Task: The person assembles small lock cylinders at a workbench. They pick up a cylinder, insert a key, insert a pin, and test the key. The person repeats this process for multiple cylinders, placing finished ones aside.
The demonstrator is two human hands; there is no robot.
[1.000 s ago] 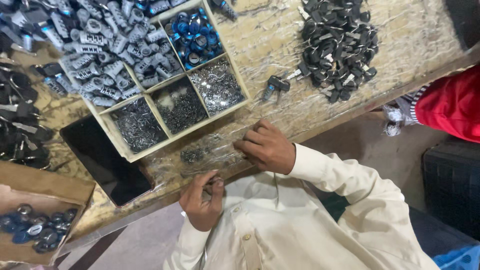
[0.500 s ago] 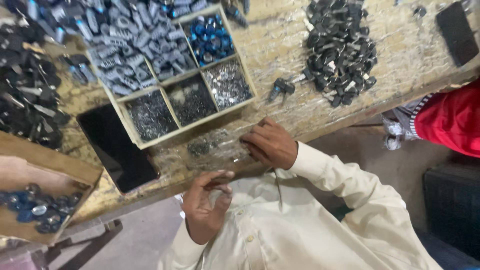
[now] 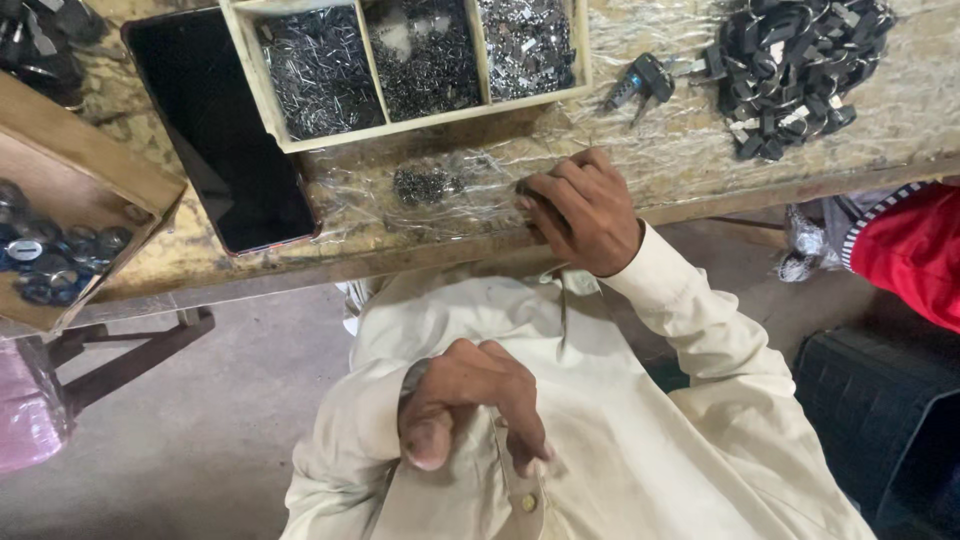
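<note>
My right hand (image 3: 582,212) rests on the front edge of the worn wooden table (image 3: 680,165). Its fingers are bent and their tips press on a clear plastic sheet (image 3: 470,175), with nothing seen in the hand. A small pile of dark metal bits (image 3: 422,184) lies on the sheet just left of those fingertips. My left hand (image 3: 468,402) hovers lower down, in front of my cream shirt. Its fingers and thumb are curled together, and what they may pinch is hidden.
A divided tray (image 3: 420,118) of small metal parts sits behind the sheet. A black slab (image 3: 225,150) lies to its left, beside a wooden box (image 3: 60,240) of round blue pieces. Two keys (image 3: 645,80) and a heap of black parts (image 3: 795,65) lie right. Another person's red sleeve (image 3: 910,255) is at the right edge.
My left hand has dropped from the table edge to my chest. My right hand stays at the table edge. The view has tilted down and closer.
</note>
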